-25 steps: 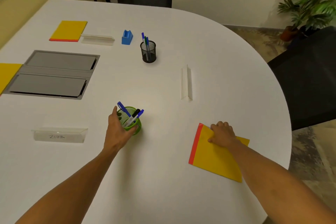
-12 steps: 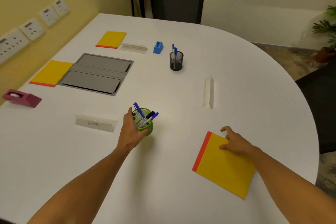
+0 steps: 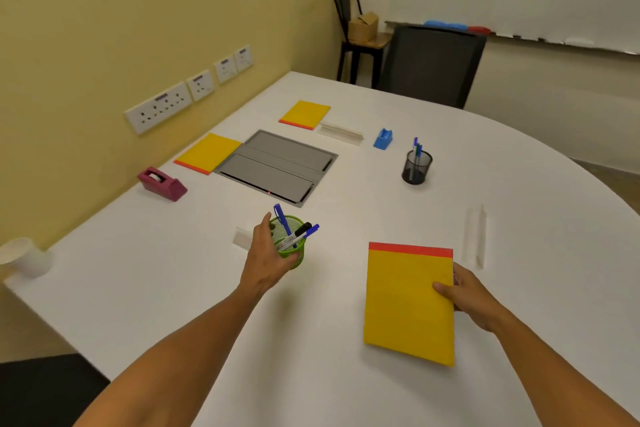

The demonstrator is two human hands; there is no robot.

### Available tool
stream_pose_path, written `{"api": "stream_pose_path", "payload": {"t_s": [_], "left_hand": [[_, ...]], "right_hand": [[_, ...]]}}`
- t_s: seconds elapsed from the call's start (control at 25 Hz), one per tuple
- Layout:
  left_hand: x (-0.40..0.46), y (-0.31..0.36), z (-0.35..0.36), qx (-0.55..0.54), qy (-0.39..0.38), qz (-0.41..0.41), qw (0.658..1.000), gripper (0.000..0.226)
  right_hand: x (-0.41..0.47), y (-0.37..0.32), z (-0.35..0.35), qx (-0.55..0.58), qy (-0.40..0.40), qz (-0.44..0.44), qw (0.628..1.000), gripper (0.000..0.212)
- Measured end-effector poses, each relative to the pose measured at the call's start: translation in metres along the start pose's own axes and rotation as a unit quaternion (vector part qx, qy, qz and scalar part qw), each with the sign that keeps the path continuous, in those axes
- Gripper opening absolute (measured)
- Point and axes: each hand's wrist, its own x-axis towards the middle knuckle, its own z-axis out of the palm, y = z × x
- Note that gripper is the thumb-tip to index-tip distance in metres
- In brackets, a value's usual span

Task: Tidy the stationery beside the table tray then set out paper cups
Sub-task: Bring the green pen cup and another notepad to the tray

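— Where's my left grip (image 3: 268,260)?

— Curled round the green pen cup (image 3: 292,248), mid-tabletop (image 3: 346,374), at six o'clock from the grey tray (image 3: 277,166).

— And my right grip (image 3: 465,295)?

— Pinching the yellow notepad (image 3: 408,302) by its three o'clock edge, at three o'clock of the cup.

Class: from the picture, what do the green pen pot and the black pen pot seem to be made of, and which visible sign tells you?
Green pen pot: likely painted metal mesh; pens show through its wall. Black pen pot: wire mesh, probably metal, dark matt finish; pens visible through the lattice.
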Motion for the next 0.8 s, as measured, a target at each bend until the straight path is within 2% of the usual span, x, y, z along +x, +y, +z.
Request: {"api": "stream_pose_path", "payload": {"t_s": [0.28, 0.52, 0.64, 0.8], "left_hand": [[0.044, -0.046, -0.09, -0.015, 0.064, -0.027, 0.997, 0.11], [0.097, -0.094, -0.138, -0.017, 0.097, -0.049, 0.994, 0.109], [0.126, -0.114, -0.149, -0.022, 0.106, -0.056, 0.993, 0.113], [0.172, -0.148, -0.157, -0.028, 0.118, -0.061, 0.991, 0.112]], "right_hand": [[0.043, -0.085, 0.105, 0.148, 0.076, -0.015, 0.986, 0.031], [0.084, -0.143, 0.185, 0.279, 0.11, -0.004, 0.954, 0.04], [0.107, -0.169, 0.216, 0.308, 0.117, 0.001, 0.944, 0.043], [0.15, -0.204, 0.258, 0.31, 0.122, 0.015, 0.943, 0.037]]}}
